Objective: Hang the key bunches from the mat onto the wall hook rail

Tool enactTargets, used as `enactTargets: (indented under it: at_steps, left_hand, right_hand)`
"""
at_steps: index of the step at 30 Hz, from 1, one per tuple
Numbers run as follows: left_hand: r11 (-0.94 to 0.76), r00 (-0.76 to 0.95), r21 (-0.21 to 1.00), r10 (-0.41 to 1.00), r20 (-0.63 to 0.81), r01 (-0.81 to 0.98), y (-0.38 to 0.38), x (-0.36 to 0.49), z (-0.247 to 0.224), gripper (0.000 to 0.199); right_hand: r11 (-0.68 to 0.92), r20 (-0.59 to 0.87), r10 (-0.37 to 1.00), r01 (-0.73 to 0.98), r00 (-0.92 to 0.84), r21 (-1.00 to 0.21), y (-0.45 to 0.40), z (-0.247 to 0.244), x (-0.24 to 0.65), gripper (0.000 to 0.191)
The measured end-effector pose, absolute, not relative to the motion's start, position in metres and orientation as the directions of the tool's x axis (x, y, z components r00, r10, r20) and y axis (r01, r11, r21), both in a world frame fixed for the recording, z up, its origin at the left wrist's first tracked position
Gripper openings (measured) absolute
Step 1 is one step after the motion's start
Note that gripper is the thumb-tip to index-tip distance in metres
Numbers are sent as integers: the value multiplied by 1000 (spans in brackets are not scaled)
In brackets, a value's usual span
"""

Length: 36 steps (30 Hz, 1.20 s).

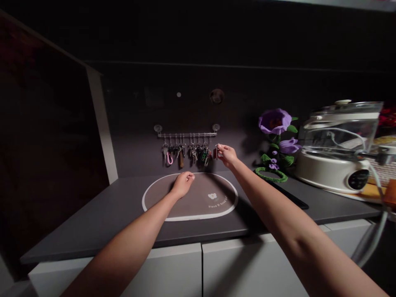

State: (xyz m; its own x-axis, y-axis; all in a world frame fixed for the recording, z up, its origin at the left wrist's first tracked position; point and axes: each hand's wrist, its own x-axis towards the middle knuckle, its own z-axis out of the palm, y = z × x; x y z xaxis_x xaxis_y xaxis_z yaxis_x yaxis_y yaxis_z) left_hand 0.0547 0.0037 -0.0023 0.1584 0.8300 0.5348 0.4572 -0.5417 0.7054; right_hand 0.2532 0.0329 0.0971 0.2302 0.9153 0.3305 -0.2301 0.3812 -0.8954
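A clear hook rail (187,135) is fixed to the dark wall, with several bunches of keys (194,152) hanging from it. Just right of the last bunch, my right hand (227,155) pinches a small dark red key fob (215,153) near the rail's right end. My left hand (183,184) hovers over the brown oval mat (161,198), below the keys, its fingers curled in. Whether anything lies inside those fingers is hidden.
On the right of the grey counter (102,210) stand a purple flower ornament (275,121), a black flat tray (289,194) and a white appliance (328,171) with a clear cover. A grey hose hangs at the far right. White cabinets sit below.
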Motion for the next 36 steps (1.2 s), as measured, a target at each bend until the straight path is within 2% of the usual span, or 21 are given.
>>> enactTargets:
  at_steps: [6,14,30,36]
  left_hand:
    - [-535,163,706,835,525,464,7,54,-5,16]
    - [-524,164,714,843,512,464,7,54,-5,17]
    - [-515,159,723,849,504,461,10,54,-7,19]
    - [-509,155,735,854,497,449,11,53,-9,19]
  right_hand:
    - [335,289,920,-150,263,-930,44,120,245,16]
    - [275,209,927,-184,312,-944,60,133,236,19]
    - [229,162,929,-176,332,-957,65,129,238,21]
    - [231,176,936,-154,306,-961,65,122,240,14]
